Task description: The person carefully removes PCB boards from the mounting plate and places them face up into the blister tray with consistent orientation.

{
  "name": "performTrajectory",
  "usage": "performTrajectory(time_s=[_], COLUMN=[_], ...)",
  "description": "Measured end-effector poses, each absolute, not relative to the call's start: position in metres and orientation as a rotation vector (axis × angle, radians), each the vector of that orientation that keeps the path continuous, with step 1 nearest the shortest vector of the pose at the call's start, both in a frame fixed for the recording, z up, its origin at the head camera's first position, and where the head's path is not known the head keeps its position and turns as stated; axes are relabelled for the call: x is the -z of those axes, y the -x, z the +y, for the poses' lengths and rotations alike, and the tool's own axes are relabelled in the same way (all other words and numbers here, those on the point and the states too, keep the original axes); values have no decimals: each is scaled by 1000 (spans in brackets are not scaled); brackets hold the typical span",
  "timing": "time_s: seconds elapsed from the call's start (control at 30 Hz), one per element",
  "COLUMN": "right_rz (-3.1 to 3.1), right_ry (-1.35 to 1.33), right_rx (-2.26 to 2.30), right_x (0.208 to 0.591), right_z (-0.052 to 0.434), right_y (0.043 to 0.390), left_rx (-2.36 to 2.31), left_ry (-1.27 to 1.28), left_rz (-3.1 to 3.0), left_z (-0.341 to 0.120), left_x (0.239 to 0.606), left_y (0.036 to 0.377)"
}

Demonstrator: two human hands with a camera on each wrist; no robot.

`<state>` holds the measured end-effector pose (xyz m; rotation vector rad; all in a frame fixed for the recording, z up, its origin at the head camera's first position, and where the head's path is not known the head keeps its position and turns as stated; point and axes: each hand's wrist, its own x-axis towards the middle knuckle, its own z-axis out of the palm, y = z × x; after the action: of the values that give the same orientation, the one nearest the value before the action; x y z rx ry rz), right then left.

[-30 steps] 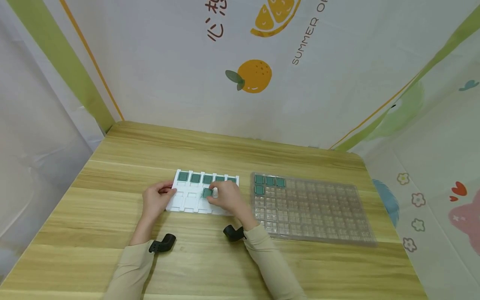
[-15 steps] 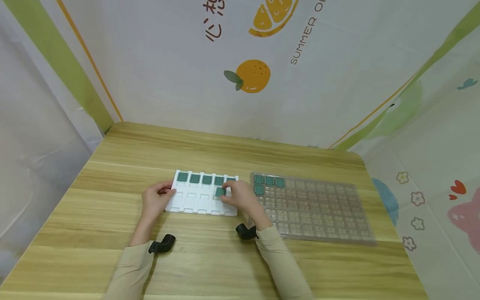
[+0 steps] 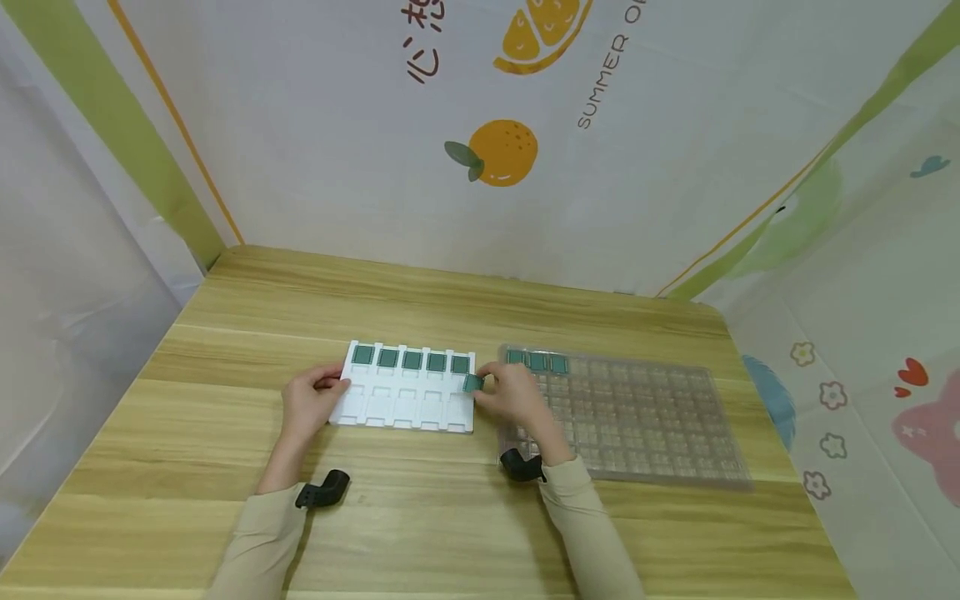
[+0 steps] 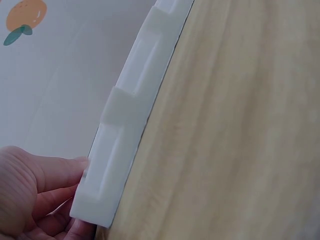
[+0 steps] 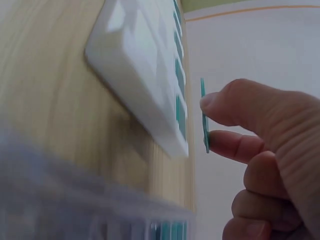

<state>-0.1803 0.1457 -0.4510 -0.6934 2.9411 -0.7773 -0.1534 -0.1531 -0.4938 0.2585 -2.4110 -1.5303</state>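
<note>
A white slotted tray (image 3: pixel 390 407) lies on the wooden table (image 3: pixel 450 517), with several green square chips along its far row. My left hand (image 3: pixel 309 402) grips the tray's left edge (image 4: pixel 95 195), thumb on top. My right hand (image 3: pixel 510 398) pinches one green chip (image 3: pixel 472 383) between thumb and forefinger, just above the tray's right edge; the right wrist view shows the chip (image 5: pixel 204 116) edge-on, clear of the tray (image 5: pixel 145 55). To the right lies a clear plastic grid tray (image 3: pixel 637 425) with three green chips (image 3: pixel 537 362) in its far left corner.
A printed white curtain (image 3: pixel 480 133) with orange fruit pictures closes off the back and sides of the table. Bare wood stretches in front of both trays and along the far edge.
My right hand has carried the green chip rightward from the middle of the white tray's second row to its right edge. The left hand has stayed on the tray.
</note>
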Motion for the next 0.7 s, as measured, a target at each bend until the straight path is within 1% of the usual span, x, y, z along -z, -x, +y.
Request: performTrajectory(time_s=[0.37,0.7], right_rz=[2970,2991], right_ry=[587,527], right_rx=[862,782], right_x=[450,456], right_z=[195,226], right_y=[180,184], left_rx=[1540,1542], left_ry=[-279,-284], left_rz=[-2418,-2424], left_z=[-151,-151], left_x=[491,491], left_y=[154,154])
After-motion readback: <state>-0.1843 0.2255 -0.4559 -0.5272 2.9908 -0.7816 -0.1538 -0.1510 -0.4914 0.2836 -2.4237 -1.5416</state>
